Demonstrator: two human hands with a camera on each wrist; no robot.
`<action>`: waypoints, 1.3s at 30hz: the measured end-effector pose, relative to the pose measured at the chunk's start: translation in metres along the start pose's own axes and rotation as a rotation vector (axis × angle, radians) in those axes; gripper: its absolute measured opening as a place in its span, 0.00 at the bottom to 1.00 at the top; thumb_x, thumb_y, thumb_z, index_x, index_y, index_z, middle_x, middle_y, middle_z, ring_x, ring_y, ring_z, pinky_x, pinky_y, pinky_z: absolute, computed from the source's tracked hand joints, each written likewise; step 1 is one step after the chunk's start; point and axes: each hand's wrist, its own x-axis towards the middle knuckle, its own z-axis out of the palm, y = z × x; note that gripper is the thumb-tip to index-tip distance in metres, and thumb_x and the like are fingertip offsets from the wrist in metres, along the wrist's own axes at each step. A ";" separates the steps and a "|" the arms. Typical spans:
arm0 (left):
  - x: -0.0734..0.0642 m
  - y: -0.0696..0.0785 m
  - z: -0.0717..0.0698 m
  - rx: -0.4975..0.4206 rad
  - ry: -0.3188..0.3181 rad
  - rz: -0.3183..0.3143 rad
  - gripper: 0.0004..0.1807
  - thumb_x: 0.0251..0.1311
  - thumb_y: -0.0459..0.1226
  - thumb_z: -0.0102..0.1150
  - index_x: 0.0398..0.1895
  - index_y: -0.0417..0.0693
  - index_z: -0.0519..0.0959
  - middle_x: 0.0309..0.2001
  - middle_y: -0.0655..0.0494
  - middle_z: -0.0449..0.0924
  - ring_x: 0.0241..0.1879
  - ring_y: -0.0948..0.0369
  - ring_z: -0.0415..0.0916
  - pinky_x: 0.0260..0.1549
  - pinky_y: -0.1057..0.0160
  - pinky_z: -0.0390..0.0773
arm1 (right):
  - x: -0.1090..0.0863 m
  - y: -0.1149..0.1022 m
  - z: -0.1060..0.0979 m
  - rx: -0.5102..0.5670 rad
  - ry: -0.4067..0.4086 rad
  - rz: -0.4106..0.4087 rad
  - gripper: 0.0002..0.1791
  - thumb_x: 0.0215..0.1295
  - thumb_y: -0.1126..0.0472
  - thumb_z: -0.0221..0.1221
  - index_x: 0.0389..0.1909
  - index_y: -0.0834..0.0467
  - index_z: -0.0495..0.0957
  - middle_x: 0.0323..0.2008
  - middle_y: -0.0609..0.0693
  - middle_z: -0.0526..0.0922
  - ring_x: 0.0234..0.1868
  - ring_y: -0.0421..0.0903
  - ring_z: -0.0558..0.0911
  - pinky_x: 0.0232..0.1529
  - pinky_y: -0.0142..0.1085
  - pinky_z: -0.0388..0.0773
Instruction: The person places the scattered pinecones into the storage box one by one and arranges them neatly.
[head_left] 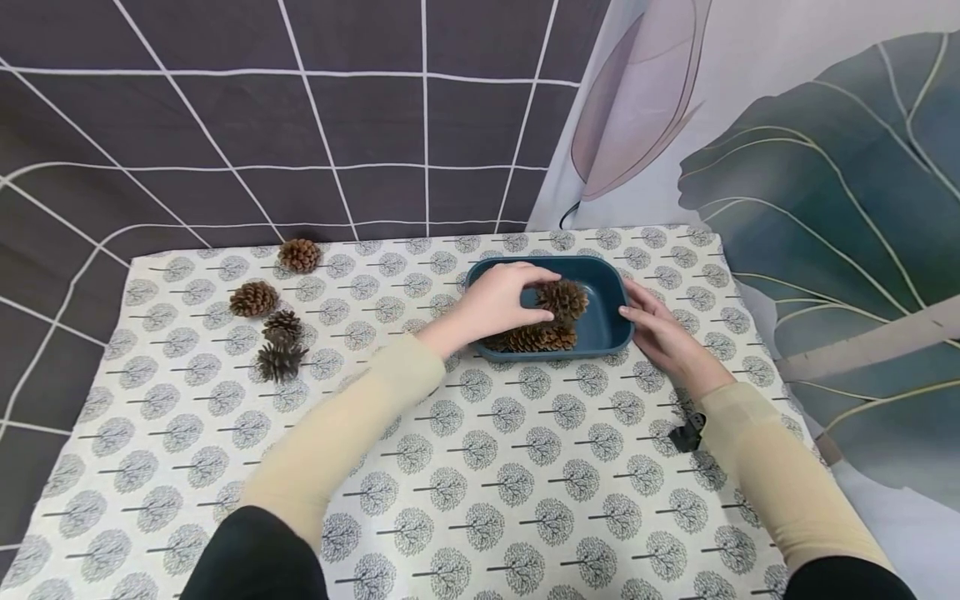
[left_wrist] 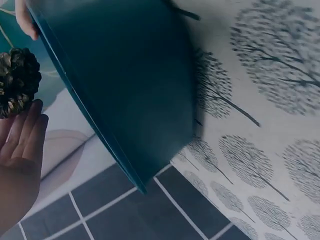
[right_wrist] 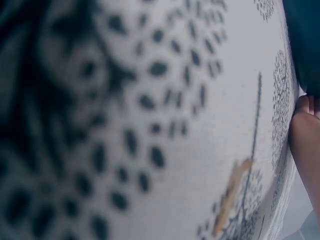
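My left hand (head_left: 498, 302) holds a brown pine cone (head_left: 564, 298) between thumb and fingers, above the inside of a dark blue plastic basin (head_left: 600, 350). In the left wrist view, the pine cone (left_wrist: 19, 82) shows at the left edge, above that hand's fingers. More pine cones (head_left: 536, 338) lie in the basin's left and front part, partly hidden by the hand. At the basin's right end my right hand (head_left: 663, 333) grips the rim, its thumb on the edge. In the right wrist view, only part of the right hand (right_wrist: 306, 117) shows beside the basin.
Several loose pine cones lie at the table's left, among them one near the back edge (head_left: 300, 255) and a greyish one (head_left: 281, 362) in front. A tree-print cloth (head_left: 480, 492) covers the table. Dark gridded fabric (head_left: 360, 125) hangs behind it.
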 end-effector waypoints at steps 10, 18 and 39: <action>0.036 0.019 0.019 0.082 -0.107 0.022 0.32 0.68 0.47 0.72 0.73 0.54 0.77 0.72 0.57 0.79 0.72 0.58 0.75 0.76 0.61 0.73 | 0.000 -0.003 0.001 -0.029 0.011 0.025 0.39 0.81 0.69 0.50 0.86 0.54 0.47 0.83 0.49 0.59 0.68 0.30 0.75 0.74 0.25 0.70; 0.051 0.022 0.034 0.111 -0.152 -0.007 0.30 0.69 0.45 0.71 0.72 0.51 0.77 0.70 0.56 0.81 0.70 0.58 0.77 0.73 0.61 0.76 | 0.001 -0.002 0.003 0.000 -0.007 0.002 0.38 0.82 0.69 0.49 0.87 0.56 0.45 0.76 0.42 0.65 0.67 0.30 0.77 0.68 0.21 0.74; 0.058 0.024 0.064 0.139 -0.198 0.011 0.29 0.69 0.45 0.72 0.72 0.52 0.78 0.71 0.58 0.79 0.72 0.60 0.75 0.76 0.62 0.72 | 0.001 0.001 -0.001 0.013 -0.018 0.006 0.39 0.82 0.70 0.48 0.87 0.56 0.44 0.86 0.58 0.47 0.67 0.31 0.77 0.69 0.22 0.74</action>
